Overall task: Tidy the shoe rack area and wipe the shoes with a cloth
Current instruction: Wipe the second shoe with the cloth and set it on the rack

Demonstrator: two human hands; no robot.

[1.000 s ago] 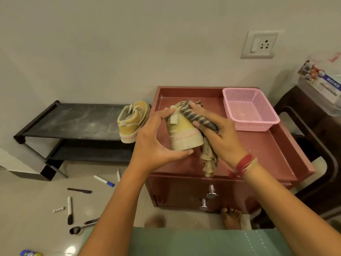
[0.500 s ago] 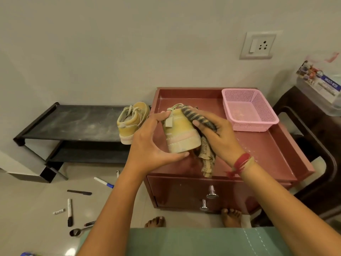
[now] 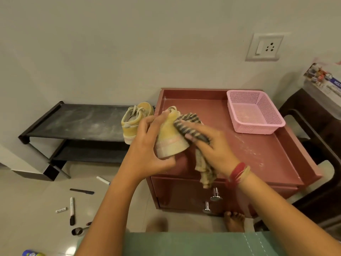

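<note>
My left hand (image 3: 145, 150) grips a small yellow shoe (image 3: 170, 140) by its heel and sole, holding it above the front left of the red cabinet top (image 3: 254, 150). My right hand (image 3: 212, 148) presses a striped cloth (image 3: 190, 126) against the shoe's right side; the cloth's loose end hangs down over the cabinet front. A second yellow shoe (image 3: 132, 122) stands at the right end of the black shoe rack (image 3: 79, 122), heel toward me.
A pink plastic basket (image 3: 255, 112) sits at the back right of the cabinet. Markers (image 3: 72, 211), a black comb (image 3: 82, 191) and a spoon (image 3: 78, 230) lie scattered on the tiled floor at left. A dark chair (image 3: 317, 137) stands to the right. Bare feet show below.
The right hand has slid the cloth down the shoe's side toward the sole. The left hand has turned the shoe slightly, and the view has drifted a little.
</note>
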